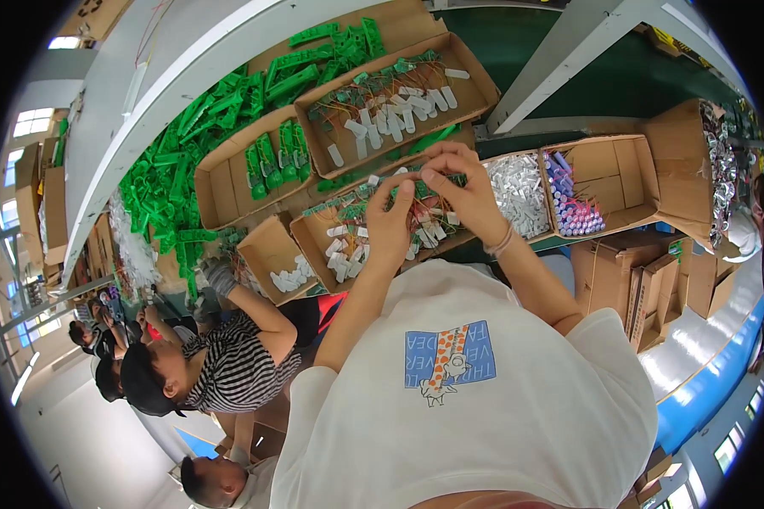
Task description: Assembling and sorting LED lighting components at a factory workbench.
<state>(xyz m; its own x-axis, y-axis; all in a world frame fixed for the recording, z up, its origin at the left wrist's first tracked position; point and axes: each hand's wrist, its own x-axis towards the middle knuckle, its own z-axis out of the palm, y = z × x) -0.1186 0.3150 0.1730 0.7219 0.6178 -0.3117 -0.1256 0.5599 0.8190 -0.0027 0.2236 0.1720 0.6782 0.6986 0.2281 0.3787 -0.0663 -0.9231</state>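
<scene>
My left hand (pixel 390 212) and my right hand (pixel 465 191) meet over a cardboard box (pixel 302 243) of green circuit boards with thin wires and white pieces. Thumb and fingers are pinched together on each hand. Whatever sits between the fingertips is too small and covered to make out. Beyond my hands stands another cardboard box (pixel 482 78), holding wired boards and white rectangular pieces (pixel 395 125). Just right of my right hand, a box is filled with small white parts (pixel 518 197).
Purple cylindrical cells (pixel 573 199) stand in a box at right. Green plastic shells (pixel 293 72) pile up at far left; some wired ones (pixel 267 165) lie in a smaller box. A co-worker's gloved hand (pixel 221 278) is at left. A white metal post (pixel 552 64) rises behind the boxes.
</scene>
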